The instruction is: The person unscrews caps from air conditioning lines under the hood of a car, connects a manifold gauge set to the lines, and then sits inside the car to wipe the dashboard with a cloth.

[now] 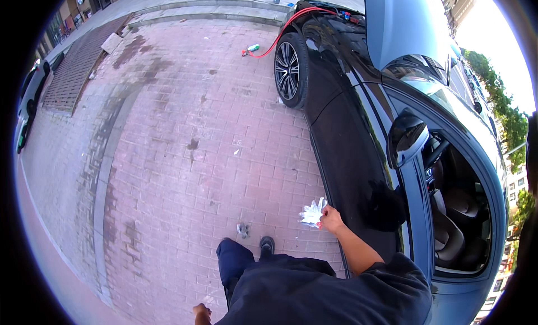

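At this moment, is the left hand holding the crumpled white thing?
No, the right hand holds the white thing, apart from the left hand.

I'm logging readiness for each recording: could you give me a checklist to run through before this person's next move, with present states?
1. White wad gripped: ok, the right hand pinches it at its right side.
2. Left hand free: cannot tell, it is curled at the lower edge, palm hidden.
3. Hood raised: ok.
4. Red line off the paving: not ok, its lower end lies there.
5. Door closed: ok, looks flush.
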A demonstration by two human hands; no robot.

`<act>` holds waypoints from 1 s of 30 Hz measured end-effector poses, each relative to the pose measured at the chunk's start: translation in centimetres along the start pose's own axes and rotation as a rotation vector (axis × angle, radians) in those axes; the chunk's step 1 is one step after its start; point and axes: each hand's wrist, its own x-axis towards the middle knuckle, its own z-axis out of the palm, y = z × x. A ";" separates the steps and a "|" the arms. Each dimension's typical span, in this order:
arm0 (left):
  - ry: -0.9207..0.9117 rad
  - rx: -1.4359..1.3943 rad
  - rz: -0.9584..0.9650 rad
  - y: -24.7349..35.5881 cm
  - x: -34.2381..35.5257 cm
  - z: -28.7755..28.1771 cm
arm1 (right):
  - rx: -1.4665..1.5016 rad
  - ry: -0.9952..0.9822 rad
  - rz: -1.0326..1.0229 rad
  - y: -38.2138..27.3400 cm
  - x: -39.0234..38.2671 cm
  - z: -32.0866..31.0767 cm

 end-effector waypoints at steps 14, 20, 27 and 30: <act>-0.513 0.342 0.557 65.6 -2.5 25.2 | -0.433 0.120 0.413 -26.7 21.9 2.8; -0.421 0.164 0.963 105.8 -20.0 34.4 | -0.132 0.019 0.536 -39.6 35.8 4.6; -0.461 0.335 0.892 123.4 -29.4 45.0 | -0.087 0.132 0.712 -52.1 53.5 6.8; -0.516 0.603 0.741 127.6 -30.9 45.9 | -0.066 -0.017 0.575 -60.6 61.9 3.1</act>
